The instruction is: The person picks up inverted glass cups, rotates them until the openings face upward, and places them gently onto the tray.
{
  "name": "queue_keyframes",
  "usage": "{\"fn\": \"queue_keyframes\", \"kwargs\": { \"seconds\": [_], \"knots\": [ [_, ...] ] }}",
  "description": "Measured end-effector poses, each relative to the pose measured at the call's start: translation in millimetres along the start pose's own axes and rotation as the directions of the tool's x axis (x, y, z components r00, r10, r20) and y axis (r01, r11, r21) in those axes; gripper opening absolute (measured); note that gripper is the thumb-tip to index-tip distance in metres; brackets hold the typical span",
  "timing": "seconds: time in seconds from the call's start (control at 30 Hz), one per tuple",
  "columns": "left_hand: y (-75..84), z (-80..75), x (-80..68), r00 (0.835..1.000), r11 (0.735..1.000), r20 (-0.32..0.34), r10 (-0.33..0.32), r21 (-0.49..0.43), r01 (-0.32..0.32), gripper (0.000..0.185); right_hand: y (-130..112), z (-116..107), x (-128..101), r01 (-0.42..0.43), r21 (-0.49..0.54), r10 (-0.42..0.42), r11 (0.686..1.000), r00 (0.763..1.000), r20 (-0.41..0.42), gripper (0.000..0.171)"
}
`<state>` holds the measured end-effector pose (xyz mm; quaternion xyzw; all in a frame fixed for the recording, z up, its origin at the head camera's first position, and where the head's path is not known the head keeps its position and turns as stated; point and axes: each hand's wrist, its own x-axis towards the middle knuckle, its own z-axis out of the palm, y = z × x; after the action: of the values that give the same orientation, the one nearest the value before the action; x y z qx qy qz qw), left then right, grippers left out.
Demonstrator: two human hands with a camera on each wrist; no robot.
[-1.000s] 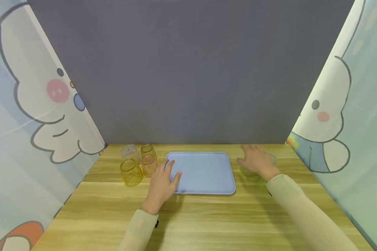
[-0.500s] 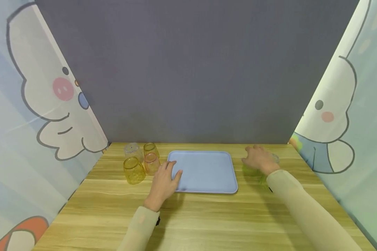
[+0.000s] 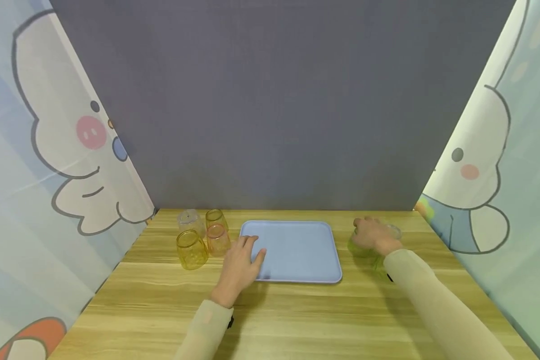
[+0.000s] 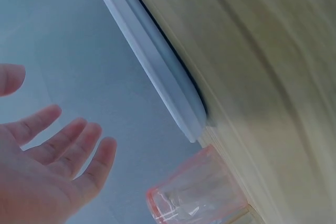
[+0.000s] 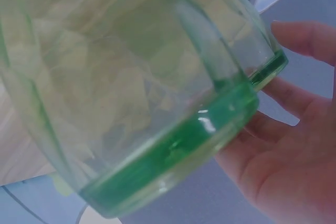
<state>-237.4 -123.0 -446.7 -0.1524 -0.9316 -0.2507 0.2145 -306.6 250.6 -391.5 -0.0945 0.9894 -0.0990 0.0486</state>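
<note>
In the head view my right hand (image 3: 372,235) is bent down over a green glass (image 3: 359,249) to the right of the light-blue tray. The right wrist view has the thumb on one side of this green glass (image 5: 241,30) and the fingers on the other, gripping near its thick base, which points up. A second green glass (image 5: 131,87) looms large close to the camera. My left hand (image 3: 240,262) hovers over the left edge of the tray (image 3: 297,250), fingers loosely bent and holding nothing. Beside it stands a pink glass (image 3: 218,241), also in the left wrist view (image 4: 197,192).
Left of the tray, a yellow glass (image 3: 191,251), a clear glass (image 3: 190,222) and an amber glass (image 3: 216,219) stand grouped with the pink one. A clear rim (image 3: 393,231) shows behind my right wrist. A grey panel (image 3: 270,110) borders the wooden table (image 3: 292,320) at the back.
The fingers of my right hand have curled down around the green glass. My left hand stays near the tray's left edge, shifted slightly; the whole head view has moved a little.
</note>
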Motion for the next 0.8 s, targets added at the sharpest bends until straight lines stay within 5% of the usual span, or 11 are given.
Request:
{"fn": "queue_keyframes", "kwargs": {
  "seconds": [0.8],
  "knots": [
    [-2.7,0.7,-2.2,0.998,0.995,0.005,-0.057,-0.086,0.057,0.045,-4.7,-9.5,-3.3,0.028,0.159,-0.024,0.987,0.999,-0.024,0.060]
  ]
}}
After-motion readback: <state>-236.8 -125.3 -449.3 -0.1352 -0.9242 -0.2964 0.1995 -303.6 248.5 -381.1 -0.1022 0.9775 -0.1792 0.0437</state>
